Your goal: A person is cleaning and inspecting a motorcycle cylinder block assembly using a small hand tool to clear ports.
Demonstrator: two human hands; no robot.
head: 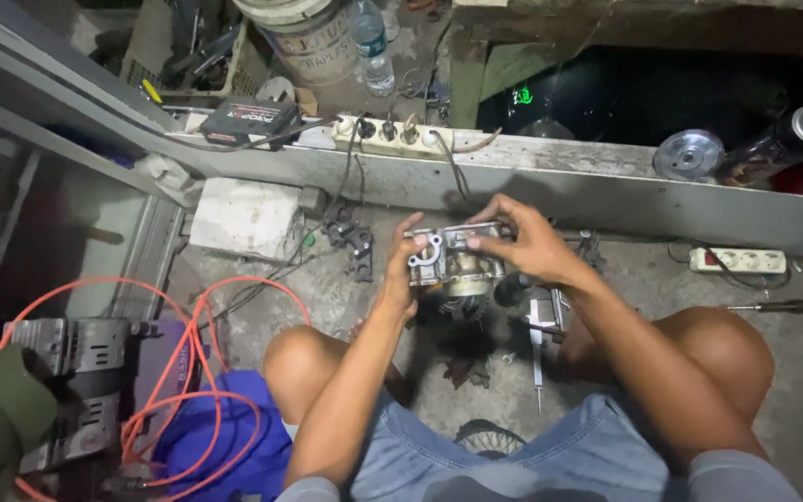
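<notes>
Metal engine part (pixel 450 260) held up over the concrete floor (pixel 792 372), just above the knees and near the long metal beam (pixel 606 191). Left hand (pixel 403 270) gripping the part's left end, thumb and fingers pinching the flange with the round holes. Right hand (pixel 522 244) laid over the top right, fingers curled and pressed on the metal.

Best to keep both hands tight and the part level (looks heavy and greasy, so slippery). Better to turn slowly and keep fingertips away from sharp edges.

Close below: a caliper (pixel 537 344) and small dark bits on the floor, easy to bump or drop onto. Farther off toward the floor's right edge: a white power strip (pixel 738 260) and a screwdriver (pixel 778 305). Another power strip (pixel 392 135) up on the beam. Orange hose (pixel 188 372) looping by the lower left corner, well apart from the hands.
</notes>
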